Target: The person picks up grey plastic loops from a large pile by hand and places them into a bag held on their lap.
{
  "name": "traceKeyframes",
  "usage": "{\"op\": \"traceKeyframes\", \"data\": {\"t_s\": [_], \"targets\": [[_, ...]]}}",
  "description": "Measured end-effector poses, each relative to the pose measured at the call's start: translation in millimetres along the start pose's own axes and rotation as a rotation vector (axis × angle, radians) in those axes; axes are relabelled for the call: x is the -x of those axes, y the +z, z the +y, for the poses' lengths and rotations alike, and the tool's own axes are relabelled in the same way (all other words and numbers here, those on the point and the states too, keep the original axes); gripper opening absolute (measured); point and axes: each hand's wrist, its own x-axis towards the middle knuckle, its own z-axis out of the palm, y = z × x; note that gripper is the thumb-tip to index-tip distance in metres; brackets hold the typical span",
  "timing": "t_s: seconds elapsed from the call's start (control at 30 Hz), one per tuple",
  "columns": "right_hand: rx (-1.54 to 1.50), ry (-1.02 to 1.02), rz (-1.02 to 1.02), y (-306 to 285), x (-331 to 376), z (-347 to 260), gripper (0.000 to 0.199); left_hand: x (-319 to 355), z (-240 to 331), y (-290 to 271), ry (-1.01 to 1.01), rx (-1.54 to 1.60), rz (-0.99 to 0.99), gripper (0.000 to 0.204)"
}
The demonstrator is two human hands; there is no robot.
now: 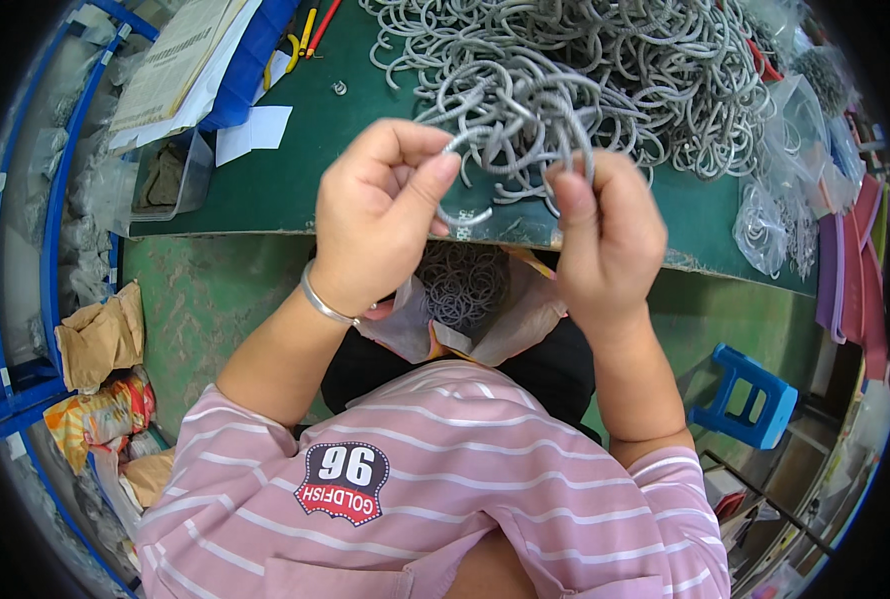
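My left hand (380, 215) is closed, thumb against forefinger, on a grey open ring (473, 218) with a ribbed, spring-like surface. The free end of this ring curves out over the table's front edge. Level with it, my right hand (610, 230) is also closed in a pinch, on another grey ring (577, 125) that arches up from its thumb. Just beyond both hands lies a big tangled heap of similar grey rings (655, 60). Below, between my legs, an open sack (535, 309) holds many more rings (463, 285).
The green table (265, 200) carries a blue bin (250, 70) with papers, a clear plastic box (193, 175), yellow-handled pliers (290, 55) and a small metal bit (339, 88). Plastic bags (795, 130) lie at its right. A blue stool (750, 394) stands on the floor; blue racks (50, 200) line the left.
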Motion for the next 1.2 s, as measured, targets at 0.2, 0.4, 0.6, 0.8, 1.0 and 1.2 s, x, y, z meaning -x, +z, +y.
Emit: {"op": "traceKeyframes", "data": {"t_s": [0.2, 0.4, 0.6, 0.8, 1.0, 1.2], "targets": [[-0.736, 0.629, -0.037, -7.9, 16.2, 27.4, 0.017, 9.3, -26.3, -15.3, -0.315, -0.134, -0.243, 0.012], [-0.174, -0.175, -0.041, 12.6, -2.0, 12.8, 0.010, 9.9, -26.5, 0.4, -0.121, -0.013, -0.127, 0.008], [-0.174, 0.167, 0.050, 0.8, -3.2, 16.6, 0.011, 17.4, -39.2, -16.8, -0.209, -0.011, -0.161, 0.008], [-0.424, 0.187, -0.006, 15.0, 3.5, 14.1, 0.005, 20.2, -41.6, -13.5, 0.031, -0.100, -0.060, 0.007], [-0.302, 0.224, -0.154, 11.7, 4.7, 6.6, 0.007, 10.4, -21.1, -14.4, 0.166, 0.209, 0.008, 0.008], [-0.405, 0.494, -0.141, 10.0, 16.5, 13.7, 0.008, 18.3, -39.5, -11.6, 0.036, -0.003, -0.033, 0.011]]}}
